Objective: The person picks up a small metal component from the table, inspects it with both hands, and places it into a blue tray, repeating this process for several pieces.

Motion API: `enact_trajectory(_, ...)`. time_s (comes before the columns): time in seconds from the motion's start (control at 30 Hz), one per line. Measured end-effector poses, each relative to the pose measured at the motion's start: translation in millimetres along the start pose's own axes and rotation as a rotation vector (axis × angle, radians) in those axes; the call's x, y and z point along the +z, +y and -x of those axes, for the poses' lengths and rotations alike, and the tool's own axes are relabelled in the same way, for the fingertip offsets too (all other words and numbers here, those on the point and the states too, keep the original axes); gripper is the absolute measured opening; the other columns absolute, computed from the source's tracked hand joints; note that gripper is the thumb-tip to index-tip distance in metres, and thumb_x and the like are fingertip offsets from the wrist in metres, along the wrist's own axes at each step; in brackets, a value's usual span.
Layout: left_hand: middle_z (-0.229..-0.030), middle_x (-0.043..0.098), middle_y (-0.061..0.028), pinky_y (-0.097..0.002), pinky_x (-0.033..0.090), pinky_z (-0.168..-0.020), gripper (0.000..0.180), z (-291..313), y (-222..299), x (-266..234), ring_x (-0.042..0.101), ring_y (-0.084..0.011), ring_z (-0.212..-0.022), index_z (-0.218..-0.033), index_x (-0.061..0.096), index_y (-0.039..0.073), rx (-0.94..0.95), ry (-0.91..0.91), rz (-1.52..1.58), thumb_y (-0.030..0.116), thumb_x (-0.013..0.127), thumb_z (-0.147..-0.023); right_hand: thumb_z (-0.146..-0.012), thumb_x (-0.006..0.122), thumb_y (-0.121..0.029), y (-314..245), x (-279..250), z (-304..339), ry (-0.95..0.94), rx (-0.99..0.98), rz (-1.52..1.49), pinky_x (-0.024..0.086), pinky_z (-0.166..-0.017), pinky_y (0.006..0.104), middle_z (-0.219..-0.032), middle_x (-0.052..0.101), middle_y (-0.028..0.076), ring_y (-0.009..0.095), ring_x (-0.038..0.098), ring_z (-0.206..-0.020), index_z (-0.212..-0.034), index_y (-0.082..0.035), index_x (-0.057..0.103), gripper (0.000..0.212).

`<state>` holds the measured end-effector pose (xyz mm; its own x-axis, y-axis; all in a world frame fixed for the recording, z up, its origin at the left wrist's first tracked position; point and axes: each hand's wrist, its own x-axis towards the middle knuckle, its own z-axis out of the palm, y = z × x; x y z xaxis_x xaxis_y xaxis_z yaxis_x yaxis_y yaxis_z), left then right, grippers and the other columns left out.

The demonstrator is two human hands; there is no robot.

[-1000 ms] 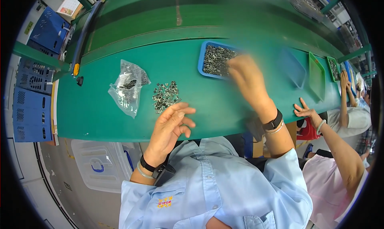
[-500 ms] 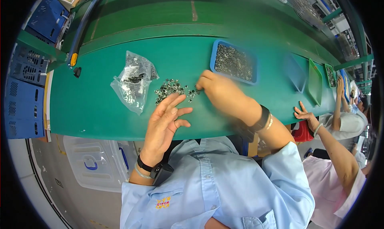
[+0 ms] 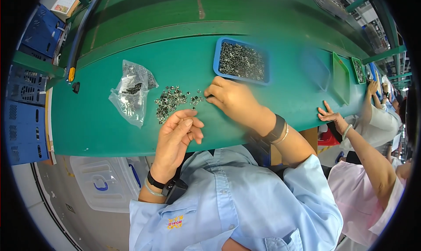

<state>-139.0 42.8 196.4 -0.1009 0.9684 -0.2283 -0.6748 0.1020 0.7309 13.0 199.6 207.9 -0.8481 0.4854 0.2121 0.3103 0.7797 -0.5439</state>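
Observation:
A loose pile of small shiny metal pieces lies on the green table, with a few strays at its right. My right hand is beside these strays, thumb and fingers pinched together on a small dark metal piece; the fingers partly hide it. Just below the pile, my left hand is raised with its fingers loosely bent and apart, nothing seen in it. Left of the pile lies a clear plastic bag with more pieces inside. A blue tray full of similar pieces stands beyond my right hand.
Farther right stand an upright-looking blue tray, a green tray and a small green tray with pieces. A co-worker's hand rests at the table edge. Blue crates are stacked left; a clear lidded box sits below.
The whole view has shifted, moving the table things leftward in the picture. My left hand's fingers have curled in more and sit lower, off the pile. My right hand keeps its pinch near the strays.

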Motion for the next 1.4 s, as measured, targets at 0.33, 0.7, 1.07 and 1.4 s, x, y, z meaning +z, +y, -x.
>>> enact_trajectory(0.33, -0.088, 0.062, -0.0084, -0.0251, 0.046, -0.053, 0.019, -12, -2, 34, 0.059, -0.0131, -0.067, -0.105, 0.054, 0.003, -0.062, 0.006, -0.092, 0.018, 0.056, -0.095, -0.079, 0.069, -0.010, -30, -30, 28, 0.096, -0.049, -0.150, 0.050, -0.067, 0.0339, -0.087, 0.059, 0.006, 0.024, 0.060, -0.077, -0.091, -0.007, 0.066, 0.014)
enact_trajectory(0.7, -0.070, 0.058, -0.0051, -0.0230, 0.040, -0.048, 0.020, -22, -16, 37, 0.053, -0.0116, -0.057, -0.099, 0.057, 0.004, -0.141, -0.177, 0.150, 0.023, 0.056, -0.095, -0.080, 0.067, -0.005, -35, -23, 49, 0.195, 0.084, -0.433, 0.049, -0.068, 0.0296, -0.087, 0.060, 0.006, 0.021, 0.059, -0.081, -0.093, -0.006, 0.066, 0.012)
enact_trajectory(1.07, -0.071, 0.059, -0.0036, -0.0213, 0.042, -0.051, 0.023, -14, -15, 51, 0.054, -0.0090, -0.059, -0.096, 0.056, 0.004, -0.065, -0.051, -0.096, 0.026, 0.051, -0.097, -0.081, 0.068, -0.005, -33, -15, 58, 0.344, 0.031, -0.435, 0.050, -0.061, 0.0297, -0.082, 0.059, 0.005, 0.020, 0.059, -0.072, -0.095, -0.006, 0.062, 0.015)
enact_trajectory(1.4, -0.075, 0.060, -0.0047, -0.0211, 0.042, -0.052, 0.021, -13, -16, 53, 0.055, -0.0094, -0.060, -0.095, 0.055, 0.004, -0.011, -0.021, -0.142, 0.025, 0.050, -0.098, -0.078, 0.068, -0.004, -35, -13, 57, 0.399, -0.018, -0.308, 0.050, -0.061, 0.0318, -0.081, 0.060, 0.005, 0.022, 0.060, -0.071, -0.091, -0.006, 0.062, 0.015)
